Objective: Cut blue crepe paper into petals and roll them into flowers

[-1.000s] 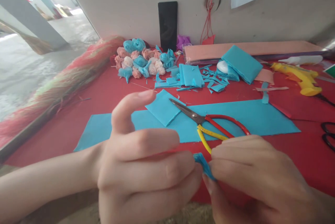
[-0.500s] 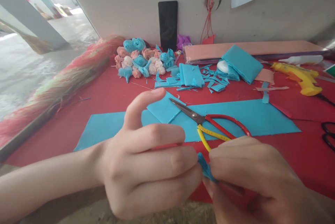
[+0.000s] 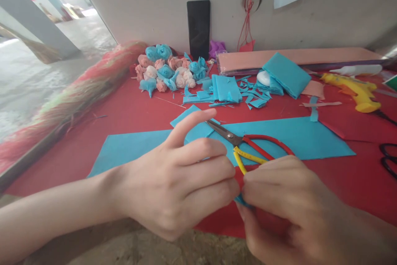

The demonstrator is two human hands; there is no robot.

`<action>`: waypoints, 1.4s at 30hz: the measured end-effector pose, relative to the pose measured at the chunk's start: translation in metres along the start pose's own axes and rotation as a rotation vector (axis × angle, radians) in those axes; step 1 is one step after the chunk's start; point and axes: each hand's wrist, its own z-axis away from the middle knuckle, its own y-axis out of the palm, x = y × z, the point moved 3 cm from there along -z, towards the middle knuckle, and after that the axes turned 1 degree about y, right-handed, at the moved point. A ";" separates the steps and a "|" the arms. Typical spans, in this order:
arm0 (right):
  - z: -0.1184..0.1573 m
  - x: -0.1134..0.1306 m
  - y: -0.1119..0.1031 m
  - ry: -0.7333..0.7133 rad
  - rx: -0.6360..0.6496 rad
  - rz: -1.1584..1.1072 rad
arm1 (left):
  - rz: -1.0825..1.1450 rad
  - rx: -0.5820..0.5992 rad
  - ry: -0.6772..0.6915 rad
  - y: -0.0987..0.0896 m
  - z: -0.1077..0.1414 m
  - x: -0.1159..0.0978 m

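Near the table's front edge, my left hand [image 3: 186, 182] and my right hand [image 3: 285, 203] meet over a small folded piece of blue crepe paper [image 3: 243, 201]. The right thumb and fingers pinch it. My left fingers curl in at its other side, with the little finger raised; their tips are hidden. Just behind the hands lie scissors [image 3: 231, 136] with one red and one yellow handle, blades pointing left. They rest on a long blue paper strip [image 3: 310, 137] and touch or overlap a blue paper square [image 3: 198, 130].
Blue, pink and white paper flowers [image 3: 166, 71] are heaped at the back left, beside a black phone [image 3: 199, 29] leaning on the wall. Blue paper scraps [image 3: 228, 89] lie mid-back. A yellow glue gun [image 3: 361, 91] and black-handled scissors [image 3: 389, 158] are at right.
My left hand has turned and shifted slightly up and right, its raised finger moving right. Less of the blue paper piece shows between the hands now.
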 end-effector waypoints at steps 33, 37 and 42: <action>-0.006 -0.001 0.000 0.047 -0.026 -0.406 | 0.902 -0.003 -0.280 0.038 0.004 0.012; -0.004 -0.001 0.000 0.055 0.025 -0.396 | 0.974 -0.140 -0.329 0.034 0.008 0.013; -0.002 -0.003 0.002 0.035 -0.006 -0.379 | 0.957 -0.230 -0.410 0.029 0.010 0.011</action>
